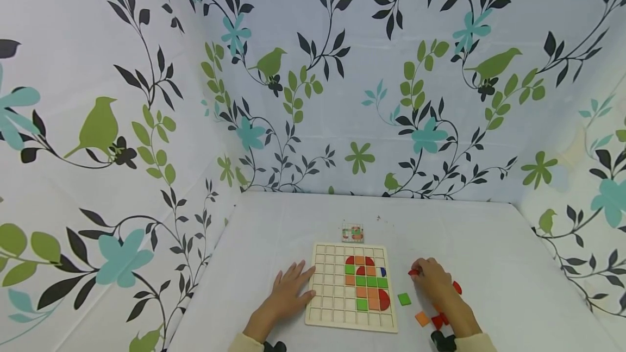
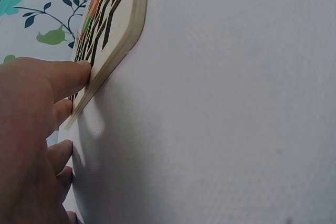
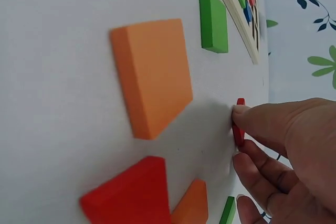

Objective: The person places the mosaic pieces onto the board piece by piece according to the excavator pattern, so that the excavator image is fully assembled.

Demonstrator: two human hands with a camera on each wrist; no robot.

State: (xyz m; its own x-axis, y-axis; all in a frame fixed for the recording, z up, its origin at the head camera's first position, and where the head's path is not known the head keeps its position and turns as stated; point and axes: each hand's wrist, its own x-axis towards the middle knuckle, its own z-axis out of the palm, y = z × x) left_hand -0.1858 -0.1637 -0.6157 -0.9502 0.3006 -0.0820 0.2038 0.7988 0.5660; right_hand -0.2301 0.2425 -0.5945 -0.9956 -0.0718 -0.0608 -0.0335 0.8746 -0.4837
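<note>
A light wooden grid board (image 1: 332,308) lies on the white table, with red, orange, green and blue pieces set in its right-hand squares. My left hand (image 1: 289,293) rests at the board's left side, fingers spread, the thumb touching its edge; the left wrist view has that hand (image 2: 31,114) against the board's rim (image 2: 123,30). Right of the board, my right hand (image 1: 432,278) pinches a small red piece (image 3: 239,124) between thumb and fingers, low over the table. Part of this red piece is hidden by the fingertips.
Near the right forearm lie a green square (image 1: 404,299), an orange square (image 1: 422,318) and several red pieces (image 1: 437,322), one farther out (image 1: 457,287). A small pattern card (image 1: 352,233) lies behind the board. Patterned cloth (image 1: 313,96) hangs behind and at both sides.
</note>
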